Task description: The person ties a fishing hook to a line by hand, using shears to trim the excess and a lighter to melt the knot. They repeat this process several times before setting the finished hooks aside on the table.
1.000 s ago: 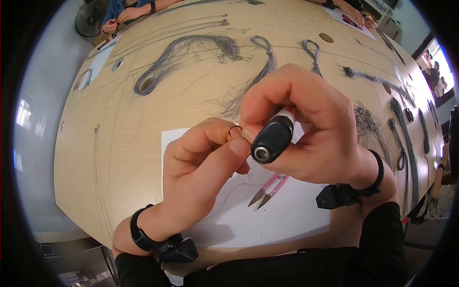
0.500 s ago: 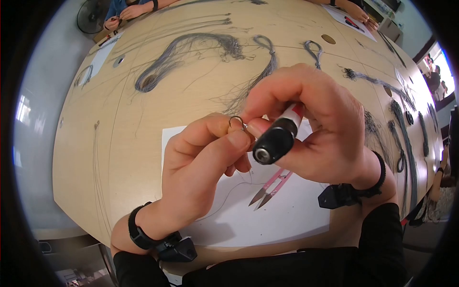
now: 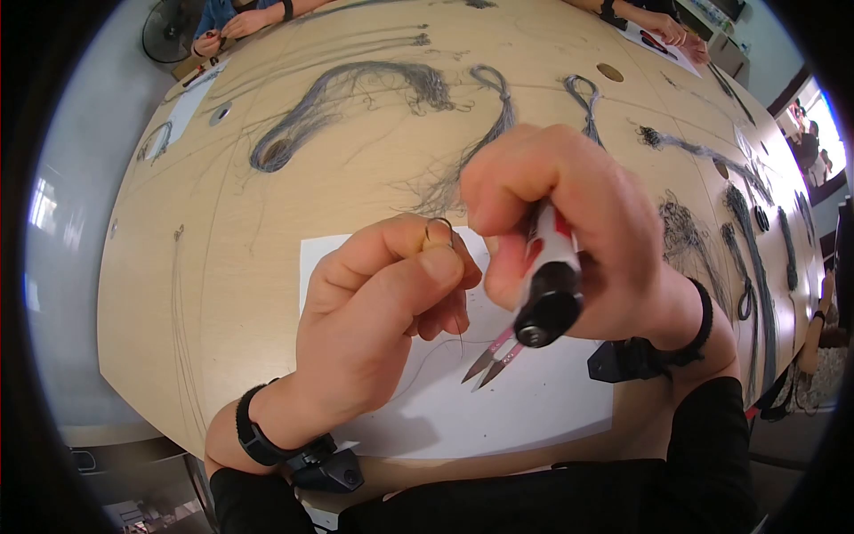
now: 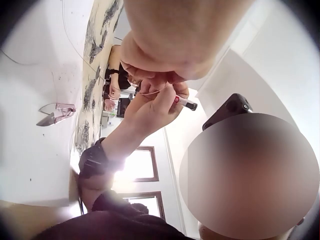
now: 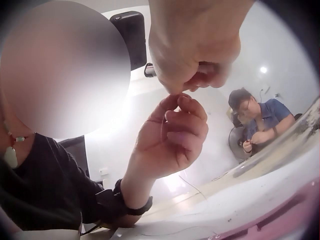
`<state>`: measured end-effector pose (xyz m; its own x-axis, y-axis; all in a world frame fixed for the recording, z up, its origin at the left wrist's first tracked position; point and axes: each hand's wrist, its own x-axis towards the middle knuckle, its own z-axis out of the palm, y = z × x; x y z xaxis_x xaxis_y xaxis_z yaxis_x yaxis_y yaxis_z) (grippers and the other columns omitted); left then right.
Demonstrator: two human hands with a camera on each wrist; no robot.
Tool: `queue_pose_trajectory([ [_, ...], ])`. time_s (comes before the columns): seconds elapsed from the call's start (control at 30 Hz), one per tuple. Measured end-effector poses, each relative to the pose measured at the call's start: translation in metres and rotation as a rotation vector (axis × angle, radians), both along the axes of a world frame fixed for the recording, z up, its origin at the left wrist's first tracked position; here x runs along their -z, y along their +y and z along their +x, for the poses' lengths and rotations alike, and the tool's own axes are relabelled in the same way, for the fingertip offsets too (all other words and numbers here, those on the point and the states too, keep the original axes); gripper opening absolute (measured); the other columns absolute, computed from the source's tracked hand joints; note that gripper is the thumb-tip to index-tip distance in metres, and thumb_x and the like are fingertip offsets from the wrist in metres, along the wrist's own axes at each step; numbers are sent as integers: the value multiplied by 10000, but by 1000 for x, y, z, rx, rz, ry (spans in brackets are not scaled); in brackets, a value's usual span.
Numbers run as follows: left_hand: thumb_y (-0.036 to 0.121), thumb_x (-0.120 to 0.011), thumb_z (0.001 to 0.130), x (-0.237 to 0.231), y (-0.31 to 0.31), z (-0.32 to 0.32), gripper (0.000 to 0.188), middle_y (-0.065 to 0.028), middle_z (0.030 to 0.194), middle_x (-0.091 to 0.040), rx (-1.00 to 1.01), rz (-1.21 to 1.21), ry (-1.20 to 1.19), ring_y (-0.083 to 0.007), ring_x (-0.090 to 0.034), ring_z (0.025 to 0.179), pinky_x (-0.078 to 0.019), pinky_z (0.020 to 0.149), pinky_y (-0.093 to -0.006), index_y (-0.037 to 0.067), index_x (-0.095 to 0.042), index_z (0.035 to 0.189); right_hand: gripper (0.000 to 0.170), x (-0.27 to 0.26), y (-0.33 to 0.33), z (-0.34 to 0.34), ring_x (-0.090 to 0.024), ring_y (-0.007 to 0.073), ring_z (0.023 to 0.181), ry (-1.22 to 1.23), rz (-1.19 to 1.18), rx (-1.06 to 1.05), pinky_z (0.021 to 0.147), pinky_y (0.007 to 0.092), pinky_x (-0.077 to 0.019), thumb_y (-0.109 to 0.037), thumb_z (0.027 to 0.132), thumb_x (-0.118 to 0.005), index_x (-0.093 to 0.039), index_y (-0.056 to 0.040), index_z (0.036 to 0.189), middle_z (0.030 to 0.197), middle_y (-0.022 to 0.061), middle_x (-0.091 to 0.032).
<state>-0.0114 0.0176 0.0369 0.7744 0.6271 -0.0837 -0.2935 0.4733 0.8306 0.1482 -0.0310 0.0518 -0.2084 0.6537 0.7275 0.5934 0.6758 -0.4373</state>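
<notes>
In the head view, my left hand [image 3: 378,307] pinches a small dark curved hook [image 3: 438,231] between thumb and forefinger, and a thin line [image 3: 462,334] hangs below those fingers. Just right of it, my right hand [image 3: 578,222] grips a red, white and black pen-like tool [image 3: 551,289], its black end towards the camera. The two hands are close together; whether their fingertips touch is hard to tell. Pink thread snips [image 3: 498,356] lie on white paper [image 3: 534,409] beneath the hands, partly covered by the tool.
Grey strand bundles [image 3: 329,98] lie across the table [image 3: 258,311], more of them [image 3: 756,258] at the right. Thin strands [image 3: 180,311] run along the left. Two people's hands [image 3: 249,22] [image 3: 663,27] are at the far edge, with red-handled scissors [image 3: 656,43] at the far right.
My right hand has turned, swinging the tool's black end right and down, and its fingertips have moved off the hook. My left hand keeps its pinch.
</notes>
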Motion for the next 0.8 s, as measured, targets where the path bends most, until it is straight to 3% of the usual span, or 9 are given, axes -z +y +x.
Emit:
queue_pose_trajectory([
  [0.17,126,-480,785,-3,1,-1,104,-46,749,-541,18,-15,-9,-83,-485,575,-346,495,-184,41,-522,826,263,-7,3,7,-509,174,590,-51,18,-36,477,225,-396,87,569,-587,-492,5,800,739,99,-521],
  [0.23,131,-479,786,-5,0,-1,103,-47,759,-540,24,-35,0,-82,-483,572,-343,493,-183,44,-522,824,308,-2,12,10,-522,186,598,-187,360,-68,476,229,-409,60,544,-641,-496,-2,808,759,111,-527],
  [0.47,138,-481,790,-7,-2,-2,108,-43,759,-540,35,-23,67,-73,-484,578,-332,498,-175,45,-524,825,411,-2,3,0,-511,157,530,-160,260,-65,441,236,-418,58,559,-620,-456,-35,925,805,121,-518],
  [0.8,108,-474,793,-8,-3,-2,114,-47,753,-556,75,-10,72,-65,-470,569,-326,496,-170,25,-528,850,412,0,2,0,-517,156,512,-190,225,-94,412,245,-422,40,531,-592,-457,-26,914,772,99,-500],
])
